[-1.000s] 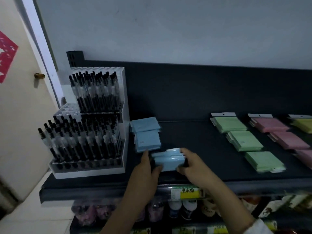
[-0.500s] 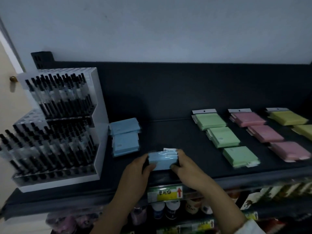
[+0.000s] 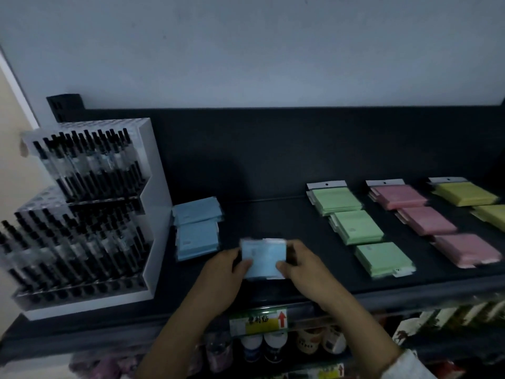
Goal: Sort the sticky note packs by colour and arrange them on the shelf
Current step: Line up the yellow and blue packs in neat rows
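Left hand (image 3: 218, 272) and right hand (image 3: 303, 266) grip a light-blue wrapped sticky note pack (image 3: 263, 258) at its 9 and 3 o'clock edges, low over the black metal shelf (image 3: 273, 214). Two more blue packs (image 3: 196, 228) lie at its 10 o'clock.

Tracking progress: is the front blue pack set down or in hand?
In hand: left hand and right hand pinch the blue pack by its sides.

Left hand (image 3: 221, 272) bare, forearm bare down to the near frame edge. Right hand (image 3: 303, 269) bare, forearm bare too. Whitish sleeve (image 3: 407, 365) starts high on the right forearm, near right corner; only its cuff edge shows, fabric too blurred to tell.
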A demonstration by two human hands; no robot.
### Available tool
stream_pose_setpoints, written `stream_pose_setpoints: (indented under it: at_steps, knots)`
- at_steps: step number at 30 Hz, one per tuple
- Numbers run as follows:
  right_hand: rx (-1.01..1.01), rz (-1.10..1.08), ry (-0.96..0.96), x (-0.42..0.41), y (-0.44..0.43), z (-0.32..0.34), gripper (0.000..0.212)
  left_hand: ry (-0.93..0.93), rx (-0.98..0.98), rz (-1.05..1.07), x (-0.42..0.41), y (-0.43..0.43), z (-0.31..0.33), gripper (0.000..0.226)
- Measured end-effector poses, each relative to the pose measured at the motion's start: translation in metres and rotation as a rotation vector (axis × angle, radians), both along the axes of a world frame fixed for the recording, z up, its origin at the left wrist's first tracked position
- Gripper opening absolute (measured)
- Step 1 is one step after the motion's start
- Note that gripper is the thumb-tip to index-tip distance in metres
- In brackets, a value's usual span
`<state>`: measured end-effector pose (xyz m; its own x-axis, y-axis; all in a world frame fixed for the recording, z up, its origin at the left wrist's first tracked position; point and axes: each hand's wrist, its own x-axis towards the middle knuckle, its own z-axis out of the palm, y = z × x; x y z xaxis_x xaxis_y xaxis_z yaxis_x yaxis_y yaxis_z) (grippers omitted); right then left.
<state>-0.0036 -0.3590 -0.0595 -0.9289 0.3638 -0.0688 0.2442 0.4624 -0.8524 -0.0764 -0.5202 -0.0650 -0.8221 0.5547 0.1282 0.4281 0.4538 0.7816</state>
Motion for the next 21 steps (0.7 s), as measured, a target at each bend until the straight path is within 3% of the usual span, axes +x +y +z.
stream_pose_setpoints:
  at_steps: [6,19,21]
  knots:
    - [-0.078,-0.034,-0.132,0.002,0.012,0.004,0.022,-0.208,-0.208,-0.015,-0.010,0.010,-0.004,0.038]
    - [0.015,-0.030,-0.157,-0.002,0.009,0.006,0.023,-0.272,-0.072,0.042,-0.014,0.007,-0.009,0.009]
    - [0.003,-0.026,-0.170,-0.002,0.010,0.006,0.019,-0.247,-0.078,0.060,-0.013,0.007,-0.010,0.014]
